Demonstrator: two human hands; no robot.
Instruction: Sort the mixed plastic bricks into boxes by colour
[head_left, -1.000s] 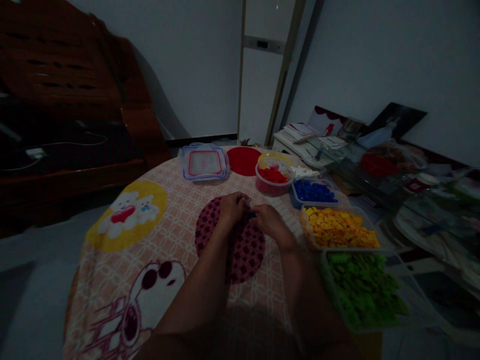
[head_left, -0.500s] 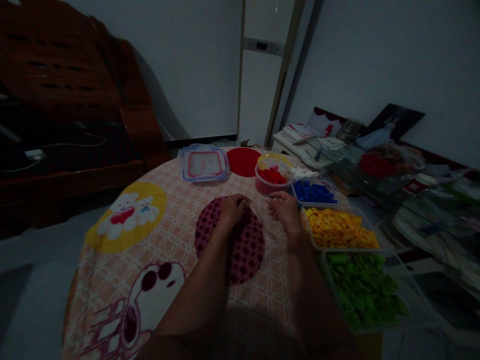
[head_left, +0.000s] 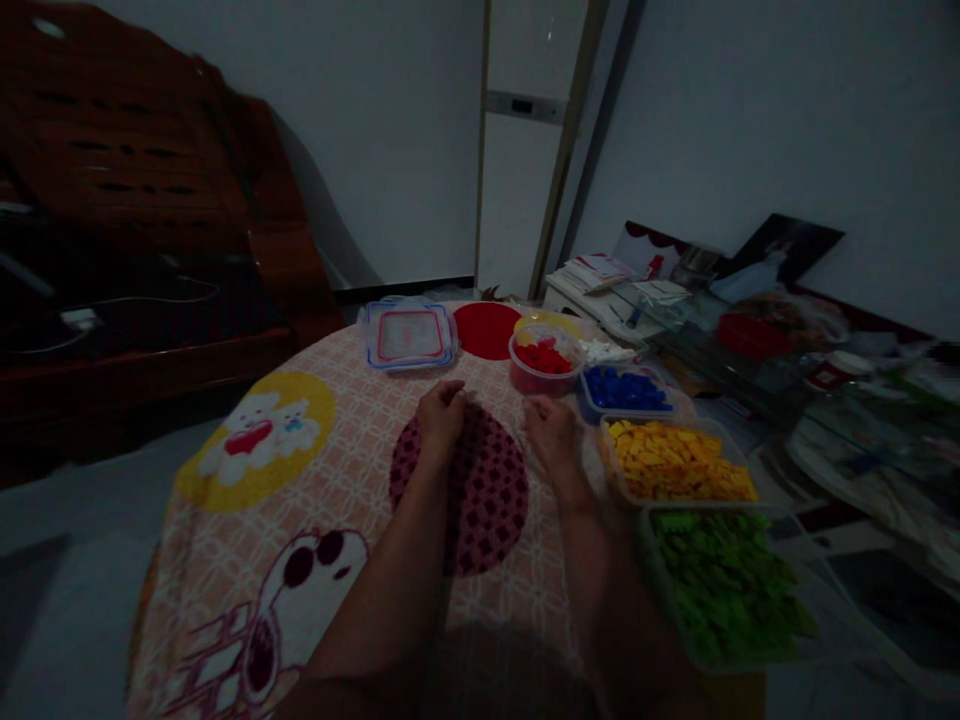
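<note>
My left hand [head_left: 442, 422] is over the upper left of the dark red round patch [head_left: 487, 500] printed on the tablecloth. Its fingers are curled into a pinch, and a faint pale bit at the fingertips is too small to name. To the right of that patch, my right hand [head_left: 552, 436] is closed too, its fingertips pointing toward the left hand. What it holds, if anything, is hidden. Nearest to it are a round tub of red pieces [head_left: 541, 360] and a box of blue pieces [head_left: 626, 390]. The two hands are apart.
Clear boxes of yellow pieces [head_left: 679, 460] and green pieces [head_left: 727, 580] line the table's right side. White pieces [head_left: 606, 351] lie behind the blue ones. Lids with blue and red rims [head_left: 410, 337] are stacked at the far left. A cluttered glass table [head_left: 697, 325] adjoins on the right.
My left hand has shifted slightly left. My right hand has moved left and a little down, away from the blue box. The boxes stay in place.
</note>
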